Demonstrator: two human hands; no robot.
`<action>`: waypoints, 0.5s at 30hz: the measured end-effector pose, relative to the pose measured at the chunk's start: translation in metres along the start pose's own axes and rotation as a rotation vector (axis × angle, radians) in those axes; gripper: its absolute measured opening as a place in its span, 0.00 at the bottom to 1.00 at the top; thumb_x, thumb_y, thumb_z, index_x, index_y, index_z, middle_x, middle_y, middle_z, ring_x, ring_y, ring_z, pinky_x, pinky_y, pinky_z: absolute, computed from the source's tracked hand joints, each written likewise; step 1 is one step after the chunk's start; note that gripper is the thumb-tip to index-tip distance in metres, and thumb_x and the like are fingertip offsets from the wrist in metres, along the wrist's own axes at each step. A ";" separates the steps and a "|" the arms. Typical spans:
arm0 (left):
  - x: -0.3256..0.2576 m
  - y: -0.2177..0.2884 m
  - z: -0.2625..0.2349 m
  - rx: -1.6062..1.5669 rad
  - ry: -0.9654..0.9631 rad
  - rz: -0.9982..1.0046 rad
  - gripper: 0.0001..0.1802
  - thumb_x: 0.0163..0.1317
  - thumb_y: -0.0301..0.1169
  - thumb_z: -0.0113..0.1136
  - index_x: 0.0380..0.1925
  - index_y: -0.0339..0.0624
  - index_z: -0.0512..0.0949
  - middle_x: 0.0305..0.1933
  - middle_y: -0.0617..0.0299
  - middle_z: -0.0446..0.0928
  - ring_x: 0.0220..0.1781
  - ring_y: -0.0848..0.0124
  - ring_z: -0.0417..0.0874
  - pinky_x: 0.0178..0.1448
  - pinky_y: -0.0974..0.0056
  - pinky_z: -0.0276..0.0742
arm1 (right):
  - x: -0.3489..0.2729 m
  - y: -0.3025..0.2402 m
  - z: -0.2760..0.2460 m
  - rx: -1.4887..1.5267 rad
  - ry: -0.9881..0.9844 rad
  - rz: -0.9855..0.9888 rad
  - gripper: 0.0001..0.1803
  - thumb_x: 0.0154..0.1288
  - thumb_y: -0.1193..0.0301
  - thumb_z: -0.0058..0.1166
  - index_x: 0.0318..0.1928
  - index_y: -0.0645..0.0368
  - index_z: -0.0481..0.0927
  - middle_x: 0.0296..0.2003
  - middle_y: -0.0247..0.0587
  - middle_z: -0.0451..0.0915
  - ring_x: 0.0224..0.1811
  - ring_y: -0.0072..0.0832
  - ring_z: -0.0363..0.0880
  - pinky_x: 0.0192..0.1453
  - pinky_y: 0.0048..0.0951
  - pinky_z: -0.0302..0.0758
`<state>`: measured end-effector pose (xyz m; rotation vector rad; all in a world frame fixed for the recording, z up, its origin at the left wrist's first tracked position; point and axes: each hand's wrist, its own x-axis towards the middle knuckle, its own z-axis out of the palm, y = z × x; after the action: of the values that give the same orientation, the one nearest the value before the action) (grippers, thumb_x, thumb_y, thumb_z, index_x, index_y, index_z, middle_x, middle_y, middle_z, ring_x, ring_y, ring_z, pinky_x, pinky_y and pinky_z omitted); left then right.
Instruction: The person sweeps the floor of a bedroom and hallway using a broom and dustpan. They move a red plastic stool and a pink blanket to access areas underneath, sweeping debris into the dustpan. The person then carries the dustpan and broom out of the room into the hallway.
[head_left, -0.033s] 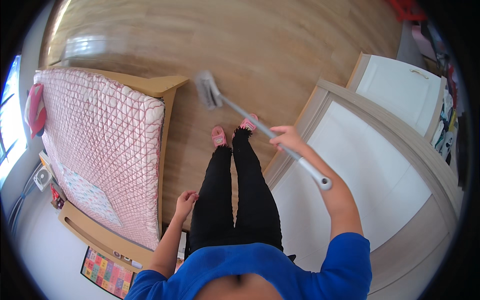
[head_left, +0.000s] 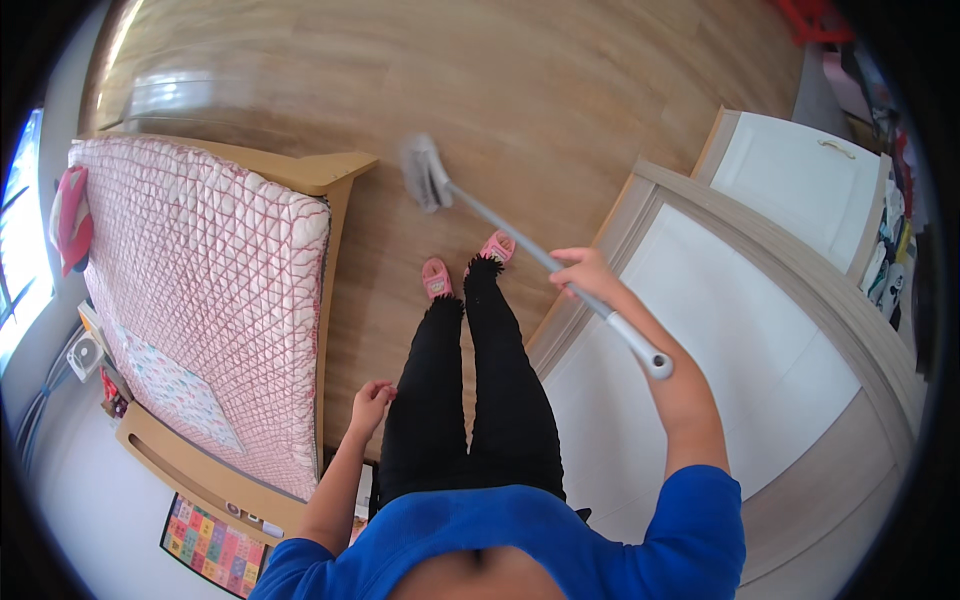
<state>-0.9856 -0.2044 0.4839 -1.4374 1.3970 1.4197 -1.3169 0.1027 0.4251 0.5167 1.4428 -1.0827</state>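
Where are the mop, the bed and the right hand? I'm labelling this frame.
mop (head_left: 427, 176): head view, on its flat head.
bed (head_left: 200, 300): head view, on the pink quilt.
right hand (head_left: 583, 272): head view, on the knuckles.

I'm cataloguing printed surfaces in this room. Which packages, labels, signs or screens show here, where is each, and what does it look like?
Colourful grid mat or poster: floor at the lower left, beyond the wooden bed frame; rectangular, with small squares in red, yellow, green and blue.
No screens, and no packages or labels clear enough to tell.
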 end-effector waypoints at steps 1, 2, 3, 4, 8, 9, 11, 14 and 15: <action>0.001 0.003 0.000 0.003 0.006 -0.001 0.11 0.58 0.26 0.46 0.40 0.32 0.70 0.33 0.59 0.76 0.35 0.73 0.75 0.43 0.72 0.70 | -0.010 -0.008 -0.009 -0.033 0.002 -0.020 0.27 0.44 0.81 0.53 0.50 0.69 0.68 0.17 0.36 0.72 0.14 0.18 0.69 0.17 0.22 0.66; 0.002 0.005 0.001 -0.021 0.000 0.012 0.11 0.58 0.26 0.47 0.39 0.33 0.70 0.33 0.59 0.76 0.35 0.73 0.75 0.43 0.72 0.70 | -0.020 -0.016 -0.015 -0.066 0.017 -0.047 0.27 0.45 0.81 0.53 0.51 0.70 0.68 0.17 0.36 0.72 0.14 0.18 0.68 0.17 0.22 0.65; 0.003 0.008 0.002 -0.048 -0.001 0.011 0.10 0.58 0.26 0.47 0.39 0.33 0.71 0.33 0.59 0.76 0.35 0.74 0.75 0.43 0.71 0.70 | -0.030 -0.021 -0.018 -0.080 0.022 -0.099 0.28 0.45 0.81 0.52 0.52 0.70 0.67 0.17 0.35 0.72 0.14 0.17 0.68 0.17 0.21 0.65; 0.003 0.010 0.002 -0.078 -0.006 0.000 0.10 0.58 0.26 0.47 0.39 0.33 0.71 0.33 0.59 0.76 0.35 0.74 0.75 0.43 0.71 0.71 | -0.043 -0.022 -0.017 -0.068 0.034 -0.079 0.28 0.45 0.81 0.52 0.53 0.69 0.66 0.16 0.35 0.72 0.14 0.17 0.68 0.17 0.21 0.65; 0.011 0.022 0.004 0.061 -0.025 0.118 0.10 0.58 0.26 0.48 0.38 0.33 0.71 0.33 0.58 0.76 0.35 0.74 0.75 0.42 0.71 0.71 | -0.063 -0.020 0.006 -0.023 0.019 -0.100 0.30 0.45 0.81 0.50 0.54 0.67 0.65 0.16 0.35 0.72 0.13 0.17 0.68 0.17 0.21 0.64; 0.014 0.027 0.004 0.084 -0.035 0.143 0.09 0.58 0.26 0.48 0.38 0.34 0.71 0.33 0.58 0.76 0.35 0.74 0.75 0.42 0.72 0.71 | -0.060 -0.020 0.012 -0.050 0.064 -0.057 0.30 0.45 0.81 0.50 0.54 0.67 0.65 0.16 0.35 0.72 0.13 0.17 0.68 0.17 0.21 0.64; 0.022 0.040 -0.001 0.092 -0.054 0.170 0.09 0.58 0.26 0.48 0.38 0.34 0.71 0.33 0.58 0.76 0.35 0.74 0.75 0.42 0.71 0.71 | -0.046 -0.022 0.019 -0.044 0.001 -0.108 0.29 0.47 0.80 0.51 0.54 0.67 0.65 0.17 0.35 0.72 0.13 0.17 0.68 0.17 0.20 0.64; 0.031 0.064 -0.023 0.039 -0.085 0.158 0.09 0.58 0.25 0.48 0.38 0.34 0.71 0.33 0.58 0.76 0.35 0.74 0.75 0.42 0.71 0.71 | -0.026 -0.031 0.010 0.009 0.064 -0.106 0.29 0.47 0.80 0.53 0.54 0.67 0.65 0.18 0.36 0.72 0.14 0.18 0.69 0.18 0.20 0.65; 0.032 0.072 -0.034 0.011 -0.096 0.140 0.09 0.58 0.25 0.48 0.38 0.34 0.71 0.33 0.58 0.76 0.34 0.74 0.75 0.42 0.71 0.71 | -0.023 -0.035 0.004 0.040 0.095 -0.106 0.29 0.47 0.80 0.53 0.54 0.67 0.66 0.18 0.36 0.72 0.14 0.18 0.69 0.18 0.21 0.65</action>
<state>-1.0520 -0.2586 0.4749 -1.2683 1.4654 1.5450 -1.3388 0.0891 0.4586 0.5311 1.5483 -1.1865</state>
